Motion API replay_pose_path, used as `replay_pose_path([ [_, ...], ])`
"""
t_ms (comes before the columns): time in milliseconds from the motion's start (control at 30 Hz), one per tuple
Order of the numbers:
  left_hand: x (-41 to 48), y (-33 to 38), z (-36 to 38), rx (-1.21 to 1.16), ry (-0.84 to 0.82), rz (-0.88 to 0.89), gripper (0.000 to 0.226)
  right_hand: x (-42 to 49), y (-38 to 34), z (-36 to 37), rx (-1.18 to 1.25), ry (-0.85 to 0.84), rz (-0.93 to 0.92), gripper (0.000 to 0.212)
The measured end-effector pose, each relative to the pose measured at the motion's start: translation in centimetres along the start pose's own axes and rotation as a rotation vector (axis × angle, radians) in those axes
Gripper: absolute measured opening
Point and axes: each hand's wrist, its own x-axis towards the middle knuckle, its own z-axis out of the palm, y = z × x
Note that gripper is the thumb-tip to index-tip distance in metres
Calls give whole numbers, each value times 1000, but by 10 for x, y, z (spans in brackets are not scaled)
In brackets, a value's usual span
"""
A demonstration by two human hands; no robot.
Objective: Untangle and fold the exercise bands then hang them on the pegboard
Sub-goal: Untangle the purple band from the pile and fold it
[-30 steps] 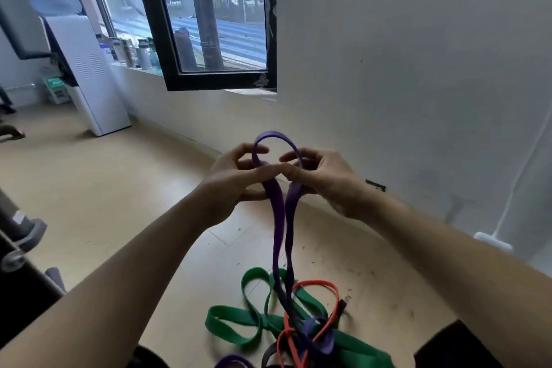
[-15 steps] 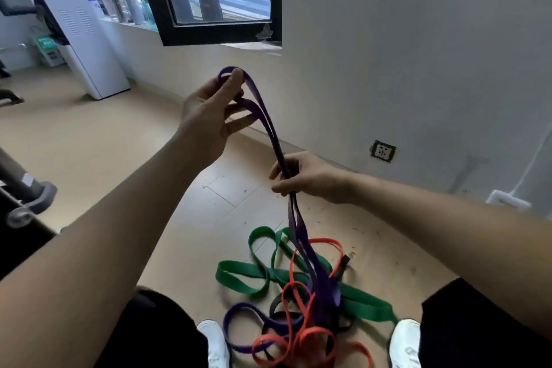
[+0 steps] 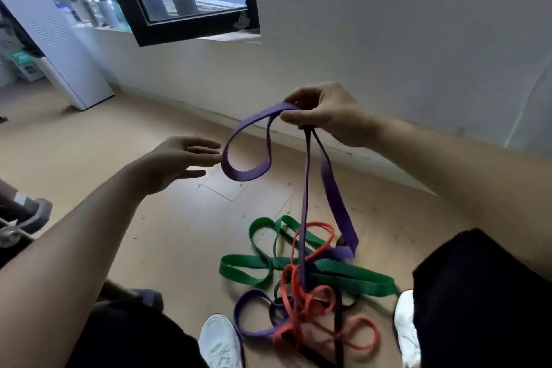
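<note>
Half a second ago we held the wide purple rubber exercise band (image 3: pixel 246 174) with both hands; now our left hand (image 3: pixel 176 163) has let go at 9 o'clock, only our right hand (image 3: pixel 325 116) pinches it, and its tail stays in the tangled pile of coloured bands (image 3: pixel 298 284) at 6 o'clock, so untangling continues.

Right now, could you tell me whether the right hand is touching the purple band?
Touching. The head view shows the right hand pinching the purple band at its top fold, with thumb and fingers curled on it.
</note>
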Motion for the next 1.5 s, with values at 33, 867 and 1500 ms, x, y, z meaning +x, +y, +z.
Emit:
replay_pose_path([
  [33, 0, 8, 5, -1, -7, 54, 75, 1, -8, 2, 24, 22, -38, 25],
  [867, -13, 73, 69, -222, 8, 471, 35, -25, 27, 22, -213, -341, 239, 30],
  [1500, -2, 9, 1, 220, -61, 163, 25, -19, 27, -8, -500, -247, 110, 19],
])
